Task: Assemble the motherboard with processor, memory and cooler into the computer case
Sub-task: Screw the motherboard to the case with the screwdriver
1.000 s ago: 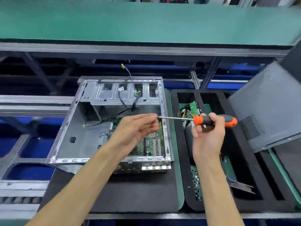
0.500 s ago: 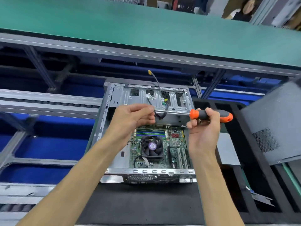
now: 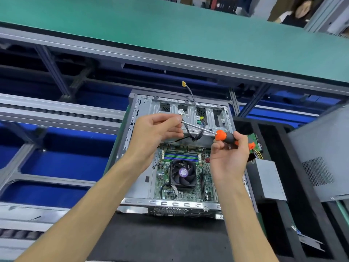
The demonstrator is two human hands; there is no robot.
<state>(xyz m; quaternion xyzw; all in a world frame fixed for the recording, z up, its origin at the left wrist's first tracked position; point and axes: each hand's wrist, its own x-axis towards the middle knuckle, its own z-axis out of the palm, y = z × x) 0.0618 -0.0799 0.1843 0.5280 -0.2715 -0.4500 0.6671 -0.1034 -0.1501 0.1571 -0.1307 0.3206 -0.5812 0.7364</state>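
Note:
The open metal computer case [image 3: 136, 118] lies on a black mat. Inside it sits the green motherboard [image 3: 188, 191] with its black cooler fan [image 3: 182, 173] and blue memory sticks [image 3: 181, 156]. Above the case my right hand [image 3: 229, 157] grips the orange and black handle of a screwdriver [image 3: 224, 136]. Its steel shaft points up and left. My left hand [image 3: 156, 129] pinches the shaft's tip with thumb and fingers. Whether a screw sits at the tip is hidden.
Loose cables [image 3: 194, 103] with a yellow plug hang over the case's drive bay. A black foam tray [image 3: 294, 214] at the right holds a grey power supply [image 3: 266, 180] and a small circuit board [image 3: 254, 140]. The case's grey side panel [image 3: 324, 154] leans at far right. Green shelf [image 3: 170, 29] above.
The view has shifted, so the case sits more central and lower. The screwdriver has tilted: its tip has risen up and left while the handle dropped. Both hands keep their hold.

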